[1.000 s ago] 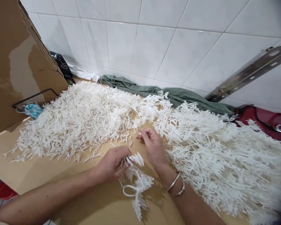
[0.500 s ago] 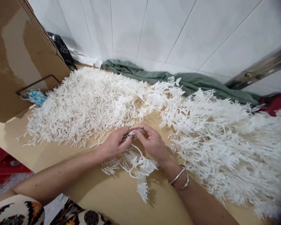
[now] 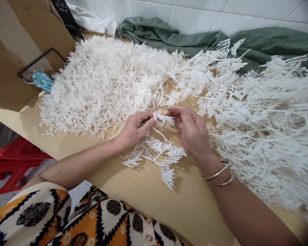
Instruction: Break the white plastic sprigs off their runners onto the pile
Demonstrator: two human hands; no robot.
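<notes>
My left hand (image 3: 136,129) pinches a white plastic sprig (image 3: 163,118) between thumb and fingers, its fine needle-like tips fanned out to the right. From that hand a thin white stem runs down to a branched white spray (image 3: 166,150), which lies on the tan tabletop. My right hand (image 3: 192,129), with a silver bangle at the wrist, is just right of the sprig's tips. Its index finger reaches toward them and its other fingers are loosely curled, with nothing visible held.
A heap of small white sprigs (image 3: 105,82) covers the back left; longer white branches (image 3: 267,130) spread over the right. A cardboard box (image 3: 12,68) stands at left, green cloth (image 3: 164,34) lies along the tiled wall, and a red stool (image 3: 17,164) is below the table's left edge.
My right hand has moved away from my left, to the right. The sprig's tips now show fanned out from my left hand. The view has tilted downward.
</notes>
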